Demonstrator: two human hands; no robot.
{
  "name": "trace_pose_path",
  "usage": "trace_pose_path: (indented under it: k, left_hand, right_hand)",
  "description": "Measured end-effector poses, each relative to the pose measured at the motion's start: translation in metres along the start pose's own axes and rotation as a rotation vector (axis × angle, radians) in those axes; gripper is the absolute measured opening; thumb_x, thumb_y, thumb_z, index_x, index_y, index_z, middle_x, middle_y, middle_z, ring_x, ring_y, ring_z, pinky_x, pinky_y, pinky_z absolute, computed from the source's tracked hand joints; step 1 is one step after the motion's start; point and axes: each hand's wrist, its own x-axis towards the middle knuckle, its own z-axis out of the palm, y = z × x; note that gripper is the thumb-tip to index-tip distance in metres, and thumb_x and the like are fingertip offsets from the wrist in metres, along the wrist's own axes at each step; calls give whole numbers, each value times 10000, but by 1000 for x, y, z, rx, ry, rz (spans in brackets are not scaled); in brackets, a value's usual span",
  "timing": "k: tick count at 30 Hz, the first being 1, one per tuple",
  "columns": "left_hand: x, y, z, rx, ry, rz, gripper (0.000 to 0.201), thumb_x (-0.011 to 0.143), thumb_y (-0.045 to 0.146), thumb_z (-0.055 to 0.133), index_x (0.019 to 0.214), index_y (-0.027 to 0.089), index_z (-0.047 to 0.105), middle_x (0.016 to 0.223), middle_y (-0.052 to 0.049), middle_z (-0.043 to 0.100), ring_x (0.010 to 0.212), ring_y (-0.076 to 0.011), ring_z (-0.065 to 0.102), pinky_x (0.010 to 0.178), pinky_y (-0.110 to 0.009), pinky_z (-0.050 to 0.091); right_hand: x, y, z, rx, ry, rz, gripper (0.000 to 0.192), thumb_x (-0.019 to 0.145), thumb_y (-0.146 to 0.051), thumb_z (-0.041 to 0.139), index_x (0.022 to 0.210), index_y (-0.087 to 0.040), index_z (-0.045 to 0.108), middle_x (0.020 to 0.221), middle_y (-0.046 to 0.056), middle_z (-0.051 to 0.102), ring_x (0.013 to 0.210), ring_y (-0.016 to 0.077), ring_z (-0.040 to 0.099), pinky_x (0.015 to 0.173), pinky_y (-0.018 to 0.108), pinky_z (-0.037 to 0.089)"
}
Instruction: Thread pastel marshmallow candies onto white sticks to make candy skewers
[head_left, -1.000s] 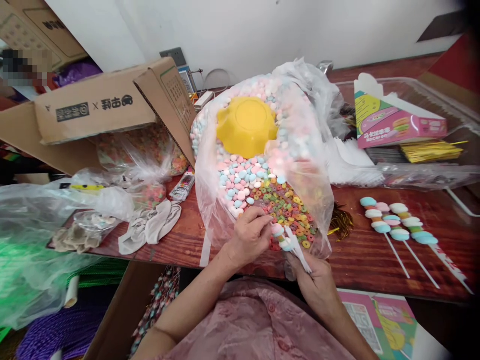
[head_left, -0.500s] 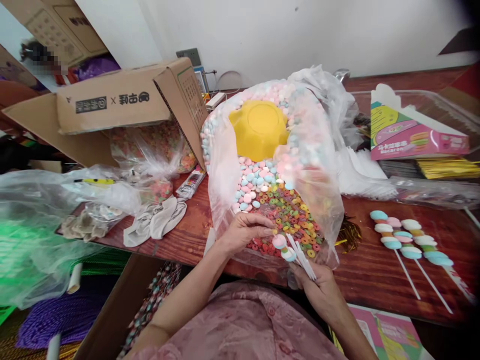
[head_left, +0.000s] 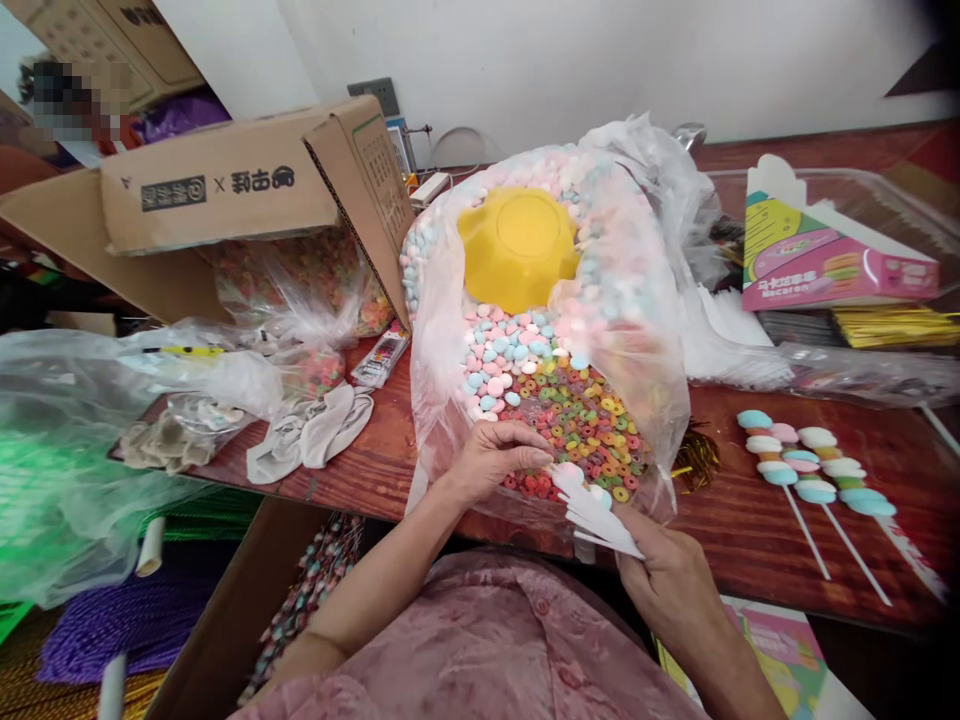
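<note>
The right grip (head_left: 671, 570) is wrapped around a fanned-out bunch of white sticks (head_left: 600, 515), with a part-loaded skewer (head_left: 568, 476) tucked in beside them. The left grip (head_left: 504, 457) has thumb and fingers drawn into a pinch right by the skewer's top end, but I can't tell if there's a tiny piece between them.

Looks like threading sweets to me. If so, I'd hold the loaded stick steady low down, keep the spares out of the way (they cross right in front of the sweets), line each hole up with the tip and push straight so nothing splits.

Just past the fingertips at 12 o'clock are gummy rings (head_left: 577, 410), small, shiny, probably tacky. Around 11 there are smooth rounded pastel sweets (head_left: 499, 350), pink, blue and white, matte and probably soft. Both are in a crinkly see-through bag (head_left: 435, 400), with a wavy-edged yellow bowl (head_left: 517, 250) upside down on the sweets further back.

At 3 o'clock, three stacked candy sticks (head_left: 802, 465) lie on the glossy reddish wood worktop (head_left: 731, 525). There's a printed pink carton (head_left: 825, 262) at 2 and a corrugated cardboard box (head_left: 240, 190) at 10.
</note>
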Motion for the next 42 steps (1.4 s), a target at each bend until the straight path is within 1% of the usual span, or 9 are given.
trace_pose_path:
  k: [6, 10, 17, 23, 27, 29, 33, 36, 42]
  left_hand:
    - [-5, -18, 19, -307, 110, -43, 319, 484, 324, 970, 692, 163, 791, 783, -19, 726, 580, -54, 571, 553, -190, 440]
    - [-7, -18, 23, -346, 82, -35, 289, 506, 303, 964, 691, 163, 793, 830, -39, 754, 552, -48, 565, 513, -183, 421]
    - [-9, -17, 21, -321, 59, 10, 255, 570, 322, 929, 694, 151, 786, 790, -48, 748, 495, -46, 526, 478, -198, 372]
    - [-9, -16, 14, -307, 104, 22, 232, 600, 315, 914, 731, 161, 800, 702, -36, 720, 514, -56, 516, 496, -198, 371]
    - [-9, -18, 10, -187, 116, 93, 217, 584, 317, 925, 708, 190, 802, 787, -35, 740, 633, -91, 592, 569, -208, 445]
    - [-10, -22, 9, -105, 100, 116, 215, 579, 318, 930, 701, 196, 802, 811, -35, 744, 728, -120, 633, 663, -228, 495]
    - [-12, -27, 15, -181, 115, 41, 258, 562, 310, 940, 764, 212, 811, 763, -9, 739, 701, -111, 633, 713, -241, 504]
    - [-13, -27, 22, -269, 106, -40, 310, 571, 343, 936, 819, 202, 816, 756, -17, 749, 674, -114, 633, 717, -253, 497]
    - [-15, -27, 29, -230, -8, -132, 349, 560, 405, 939, 766, 155, 810, 779, -52, 757, 702, -135, 643, 758, -274, 487]
  right_hand:
    - [0, -3, 4, 93, 38, 12, 389, 874, -101, 418, 1059, -155, 756, 802, 36, 756, 599, 145, 692, 576, 185, 508]
    - [-1, -3, 7, 202, 37, 56, 312, 930, -193, 462, 996, -148, 763, 833, 35, 756, 634, 140, 688, 616, 177, 527]
    - [-4, -2, 12, 329, -2, 199, 324, 958, -349, 505, 905, -146, 753, 653, -5, 605, 532, 125, 512, 509, 201, 449]
    - [-7, -2, 15, 432, -63, 196, 336, 968, -356, 501, 862, -142, 737, 601, -23, 481, 519, 105, 390, 472, 199, 367]
    - [-6, -4, 13, 434, -71, 180, 321, 964, -356, 501, 907, -147, 737, 594, -29, 487, 508, 104, 388, 467, 201, 356]
    - [-5, -6, 12, 423, -67, 186, 322, 960, -361, 507, 825, -154, 713, 577, -31, 478, 506, 105, 395, 471, 202, 357]
    - [-6, -9, 14, 434, 23, 225, 425, 958, -377, 519, 584, -179, 554, 528, -34, 424, 485, 102, 391, 467, 206, 353]
    - [-9, -10, 18, 453, 43, 196, 439, 953, -362, 526, 551, -191, 495, 519, -35, 429, 474, 100, 402, 465, 202, 362]
    - [-14, -5, 23, 435, 153, 145, 430, 931, -283, 562, 529, -199, 432, 502, -42, 443, 445, 89, 401, 439, 194, 349]
